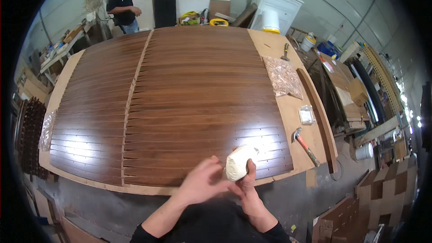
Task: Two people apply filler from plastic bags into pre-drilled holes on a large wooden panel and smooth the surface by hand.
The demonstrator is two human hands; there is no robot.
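In my right hand (248, 183) is a pale cream, rounded packet (239, 163) with a crinkled surface; what it contains does not show. My thumb lies along its right side. Slightly blurred, my left hand (202, 183) is just left of the packet, its fingers apart and nothing visible in them. Both hands are over the near edge of a large panel of dark brown wood strips (198, 94). A pale seam (134, 81) of jagged strip ends divides the panel into two sections.
On the pale board at right lie a claw hammer (306, 146), a small white tray (307, 114), a bag of small pieces (282, 77), another hammer (285, 52) and a long wooden strip (317, 119). A white bucket (271, 20) stands at the back. Another person (122, 3) stands far left.
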